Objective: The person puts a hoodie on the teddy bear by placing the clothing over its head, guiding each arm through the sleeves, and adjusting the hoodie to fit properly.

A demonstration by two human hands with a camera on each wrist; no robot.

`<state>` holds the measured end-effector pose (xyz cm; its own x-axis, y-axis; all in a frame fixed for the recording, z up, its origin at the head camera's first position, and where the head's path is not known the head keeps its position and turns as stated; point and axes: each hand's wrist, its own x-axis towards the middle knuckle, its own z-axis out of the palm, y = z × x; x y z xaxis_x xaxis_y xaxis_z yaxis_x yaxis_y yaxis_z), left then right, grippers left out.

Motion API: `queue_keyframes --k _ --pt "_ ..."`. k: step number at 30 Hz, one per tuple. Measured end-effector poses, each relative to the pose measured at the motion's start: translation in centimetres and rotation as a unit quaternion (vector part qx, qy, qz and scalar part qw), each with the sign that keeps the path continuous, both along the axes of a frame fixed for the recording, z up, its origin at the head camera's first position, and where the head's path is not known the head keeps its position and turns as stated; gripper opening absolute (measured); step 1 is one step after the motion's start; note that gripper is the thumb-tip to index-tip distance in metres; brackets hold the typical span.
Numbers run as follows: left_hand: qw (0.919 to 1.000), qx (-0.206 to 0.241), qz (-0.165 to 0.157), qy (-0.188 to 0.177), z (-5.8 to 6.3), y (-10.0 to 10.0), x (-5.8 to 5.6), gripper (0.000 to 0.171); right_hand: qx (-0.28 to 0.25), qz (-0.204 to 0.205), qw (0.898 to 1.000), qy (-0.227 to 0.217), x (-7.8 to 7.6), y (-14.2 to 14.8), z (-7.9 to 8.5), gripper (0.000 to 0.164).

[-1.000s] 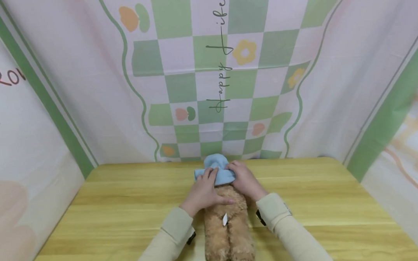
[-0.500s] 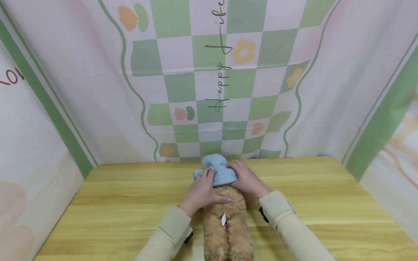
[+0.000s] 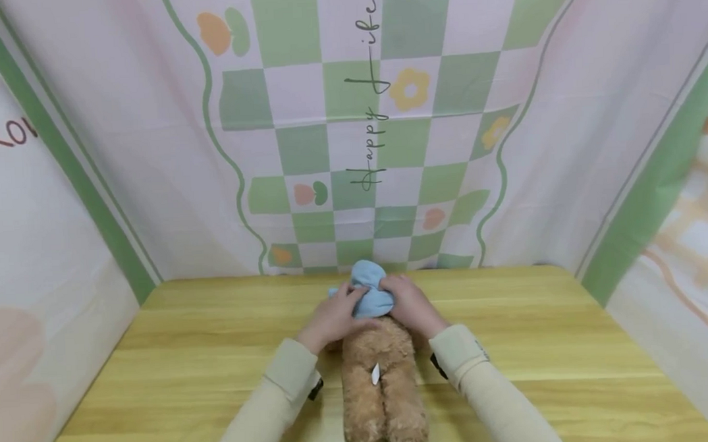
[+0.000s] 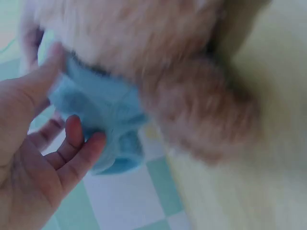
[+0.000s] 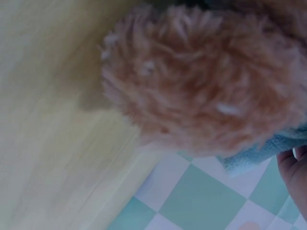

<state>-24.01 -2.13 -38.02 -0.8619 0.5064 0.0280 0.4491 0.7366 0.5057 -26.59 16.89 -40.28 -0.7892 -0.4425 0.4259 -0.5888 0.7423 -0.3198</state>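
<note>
A brown plush toy point(image 3: 381, 408) lies lengthwise with its two legs towards me and a small white tag point(image 3: 376, 373) between them. Light blue cloth point(image 3: 370, 289) covers its far end, bunched into folds. My left hand point(image 3: 333, 319) holds the cloth from the left, thumb near the plush and fingers curled at the folds, as the left wrist view shows the blue cloth point(image 4: 112, 100) beside them. On the opposite side my right hand point(image 3: 415, 304) grips the cloth's edge. A furry limb point(image 5: 201, 86) fills much of the right wrist view. The toy's head is hidden.
A wooden table point(image 3: 217, 359) carries the toy, with its far edge just past the blue cloth. Behind hangs a green-and-white checked curtain point(image 3: 303, 144) with printed lettering, and further printed curtains point(image 3: 678, 167) enclose both sides.
My left hand has shifted down and its thumb has drawn in off the plush's back. The blue cloth looks narrower and more bunched between my hands. My right hand stays on its edge.
</note>
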Motion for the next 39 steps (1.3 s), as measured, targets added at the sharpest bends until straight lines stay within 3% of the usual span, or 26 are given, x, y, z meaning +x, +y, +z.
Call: queue_keyframes --k 2,4,7,10,14,17,20,25,28,32,34,37,39 --pt "0.9994 -0.022 -0.018 0.021 0.5 -0.4 -0.7 0.068 0.0 0.002 1.0 -0.003 0.1 0.1 0.1 0.017" --pt "0.9957 -0.049 -0.032 0.071 0.6 -0.6 -1.4 0.06 -0.004 0.004 1.0 0.001 0.2 0.2 -0.1 0.016" --pt "0.9832 -0.078 -0.045 0.159 0.0 -0.7 -2.0 0.051 -0.017 0.009 1.0 0.003 0.3 0.4 -0.2 0.02" --pt "0.9704 -0.082 -0.046 0.223 -1.1 -0.6 -2.3 0.042 -0.026 0.014 1.0 -0.008 0.4 0.7 -0.4 0.024" --pt "0.9603 -0.065 -0.023 0.27 -2.6 -0.4 -2.3 0.035 -0.034 0.038 0.996 -0.078 0.6 1.4 0.0 0.034" --pt "0.9562 -0.036 0.005 0.29 -3.3 -0.3 -2.1 0.032 -0.055 0.072 0.983 -0.16 0.8 2.4 0.8 0.04" --pt "0.9535 -0.004 0.03 0.3 -3.6 0.0 -1.9 0.029 -0.058 0.097 0.974 -0.197 0.7 3.0 1.6 0.037" --pt "0.9449 0.018 0.058 0.322 -4.0 0.5 -1.5 0.026 -0.007 0.079 0.985 -0.151 0.2 2.7 1.9 0.024" --pt "0.9328 0.008 0.063 0.355 -4.2 0.8 -1.3 0.024 0.017 0.073 0.993 -0.089 0.0 2.2 1.5 0.014" --pt "0.9131 0.003 0.066 0.402 -4.6 1.2 -1.2 0.021 0.016 0.071 0.997 0.021 0.0 1.6 0.3 0.027" --pt "0.9074 0.009 0.069 0.414 -4.8 1.4 -1.3 0.018 0.007 0.058 0.997 0.058 0.2 1.3 -0.3 0.036" --pt "0.9101 0.024 0.08 0.406 -4.9 1.5 -1.4 0.015 -0.006 0.017 0.997 0.073 0.7 0.7 -0.8 0.036" --pt "0.9216 0.037 0.084 0.377 -4.8 1.4 -1.5 0.015 -0.017 -0.026 0.998 0.057 1.0 0.3 -0.8 0.025"
